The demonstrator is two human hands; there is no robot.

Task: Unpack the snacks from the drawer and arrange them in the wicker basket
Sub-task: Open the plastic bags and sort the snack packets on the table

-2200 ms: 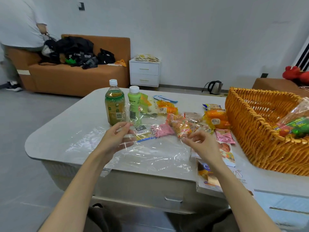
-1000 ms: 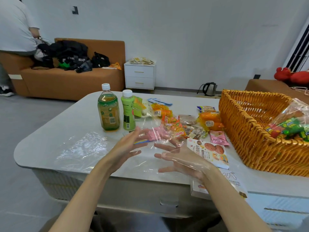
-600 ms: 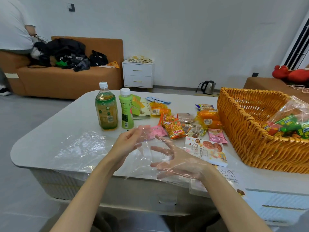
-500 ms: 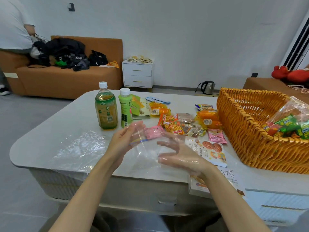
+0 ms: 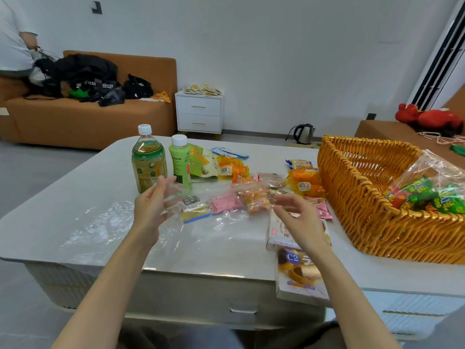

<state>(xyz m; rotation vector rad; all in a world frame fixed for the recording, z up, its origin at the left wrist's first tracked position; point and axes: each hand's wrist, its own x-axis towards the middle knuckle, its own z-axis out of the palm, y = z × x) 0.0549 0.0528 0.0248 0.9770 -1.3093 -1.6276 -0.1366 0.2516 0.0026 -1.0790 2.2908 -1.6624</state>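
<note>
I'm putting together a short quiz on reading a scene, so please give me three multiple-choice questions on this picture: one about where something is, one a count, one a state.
1. Where does the wicker basket stand?
A. on the sofa
B. on the table, at the person's right
C. on the floor

2. How many drink bottles stand upright on the table?
A. one
B. two
C. four

3. How are the bottles' caps?
A. both off
B. one off, one on
C. both on

Answers:
1 B: the wicker basket rests on the right end of the tabletop.
2 B: a tea bottle and a green bottle stand side by side, and no other bottle is in view.
3 C: a white cap tops each bottle.
</note>
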